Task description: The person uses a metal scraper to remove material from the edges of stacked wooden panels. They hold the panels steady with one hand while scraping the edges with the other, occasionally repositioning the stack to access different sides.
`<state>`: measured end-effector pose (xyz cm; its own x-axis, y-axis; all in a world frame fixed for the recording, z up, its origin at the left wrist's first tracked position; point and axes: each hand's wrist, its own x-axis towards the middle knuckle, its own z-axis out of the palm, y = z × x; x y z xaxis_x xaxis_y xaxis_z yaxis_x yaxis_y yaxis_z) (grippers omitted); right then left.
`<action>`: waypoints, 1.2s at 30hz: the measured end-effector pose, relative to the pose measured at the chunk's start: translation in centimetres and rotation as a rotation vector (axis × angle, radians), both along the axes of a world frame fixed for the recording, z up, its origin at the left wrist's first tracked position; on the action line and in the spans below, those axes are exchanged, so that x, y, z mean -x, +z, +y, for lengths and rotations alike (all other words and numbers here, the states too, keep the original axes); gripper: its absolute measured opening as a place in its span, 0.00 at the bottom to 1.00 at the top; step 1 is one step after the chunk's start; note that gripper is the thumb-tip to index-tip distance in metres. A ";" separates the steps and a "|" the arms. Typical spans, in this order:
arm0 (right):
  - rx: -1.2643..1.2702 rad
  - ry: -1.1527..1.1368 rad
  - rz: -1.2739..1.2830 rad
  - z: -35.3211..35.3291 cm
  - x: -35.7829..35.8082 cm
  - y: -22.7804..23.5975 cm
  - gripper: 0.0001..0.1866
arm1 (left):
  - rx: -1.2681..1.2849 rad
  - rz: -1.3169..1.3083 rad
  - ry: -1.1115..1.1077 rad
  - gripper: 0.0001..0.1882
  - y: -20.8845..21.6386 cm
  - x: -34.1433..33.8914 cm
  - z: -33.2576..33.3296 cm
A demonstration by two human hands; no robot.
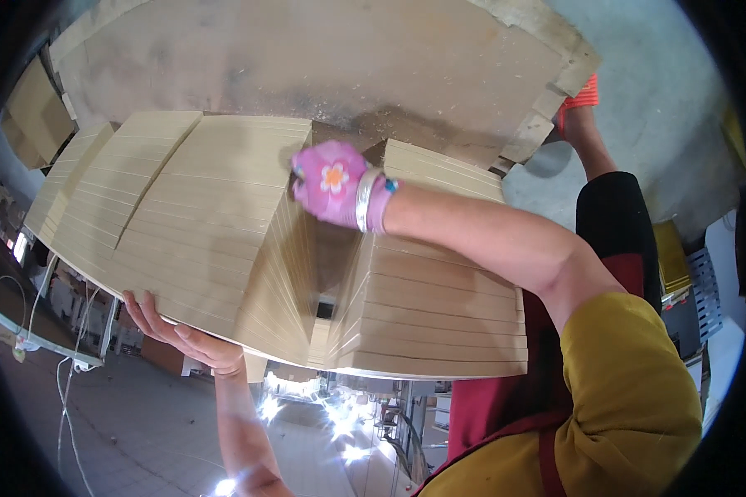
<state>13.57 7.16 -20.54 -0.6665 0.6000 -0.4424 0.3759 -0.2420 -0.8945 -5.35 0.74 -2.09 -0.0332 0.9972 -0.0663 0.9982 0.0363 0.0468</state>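
Long stacks of tan cardboard sheets [207,190] lie side by side, their edges stepped like slats. A gap parts them from another cardboard stack [439,306] on the right. My right hand [336,184], in a purple glove with a flower and a silver bracelet at the wrist, is closed at the far corner of the left stack, beside the gap; its fingertips are hidden. My bare left hand [182,338] rests against the near edge of the left stack, fingers stretched out and slightly apart.
A broad brown board [307,58] with taped, worn edges lies beyond the stacks. More cardboard [37,116] stands at the far left. White cables [62,398] hang at lower left. A foot in a red sandal [580,99] is on the grey floor at upper right.
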 end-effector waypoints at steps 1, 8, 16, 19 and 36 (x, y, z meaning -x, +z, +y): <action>-0.039 0.009 0.018 -0.8 0.1 2.0 0.08 | 0.008 0.047 -0.097 0.31 0.3 0.2 0.0; 0.018 -0.133 0.382 3.4 -2.1 12.5 0.08 | -0.027 -0.041 0.153 0.31 0.4 -0.4 0.0; 0.823 -0.471 0.198 5.2 -11.1 14.9 0.11 | -0.165 -0.195 0.189 0.26 0.3 1.2 -1.2; 0.849 -0.409 0.102 4.6 -12.5 14.2 0.11 | -0.192 -0.241 0.193 0.24 -0.9 1.6 -1.0; 0.647 -0.070 -0.505 9.8 -17.7 24.4 0.10 | -0.145 -0.120 0.381 0.21 1.9 1.3 0.4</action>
<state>31.26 16.99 3.89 -0.2654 0.1566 -0.9513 0.6607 -0.6890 -0.2977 -6.67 1.12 -0.17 -0.4014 0.9147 0.0476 0.9021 0.3858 0.1934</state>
